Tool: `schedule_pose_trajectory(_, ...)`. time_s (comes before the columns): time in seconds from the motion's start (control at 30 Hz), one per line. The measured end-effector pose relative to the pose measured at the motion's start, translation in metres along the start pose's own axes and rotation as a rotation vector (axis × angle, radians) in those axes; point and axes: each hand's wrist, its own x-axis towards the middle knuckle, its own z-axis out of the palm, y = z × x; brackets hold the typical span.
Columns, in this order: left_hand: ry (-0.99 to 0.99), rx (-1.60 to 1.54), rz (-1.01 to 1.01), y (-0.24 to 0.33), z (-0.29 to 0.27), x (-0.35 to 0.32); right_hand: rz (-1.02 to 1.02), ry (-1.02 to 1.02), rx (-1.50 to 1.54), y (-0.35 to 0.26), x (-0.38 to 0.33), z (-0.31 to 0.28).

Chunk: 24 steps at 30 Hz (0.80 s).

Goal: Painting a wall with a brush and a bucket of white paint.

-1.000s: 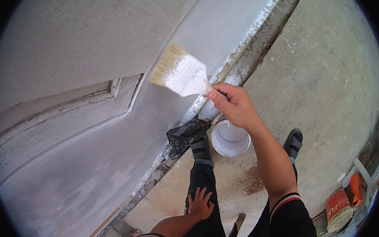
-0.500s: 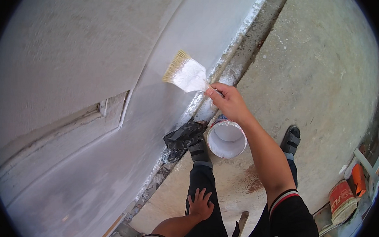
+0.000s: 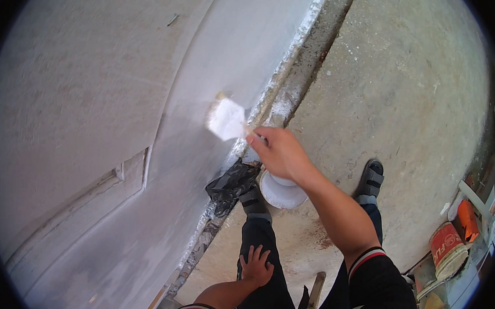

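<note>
On the head view, I've got the right hand [image 3: 279,151] clenched round the handle of the wide brush [image 3: 227,122], its white-coated head out over the greyish wall [image 3: 189,131]; bristle contact, too blurred for me to call! Left hand [image 3: 257,267] released, fingers splayed on the dark trousers [image 3: 260,234]. Below the right wrist, a paint bucket [image 3: 283,195], partly hidden. And there's lettering: pale characters [image 3: 440,253] across the red bucket [image 3: 449,258], far right, beside something orange [image 3: 468,220].
</note>
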Motion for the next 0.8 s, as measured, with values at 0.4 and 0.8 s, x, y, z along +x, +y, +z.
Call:
schedule_pose_trajectory(0.4, -0.033, 0.038, -0.012, 0.001, -0.008, 0.005, -0.057, 0.045, 0.339, 0.104, 0.047, 0.043)
schedule_pose_trajectory(0.8, -0.032, 0.043, 0.005, -0.002, -0.023, 0.009, 0.129, 0.14, -0.124, 0.106, 0.064, 0.066)
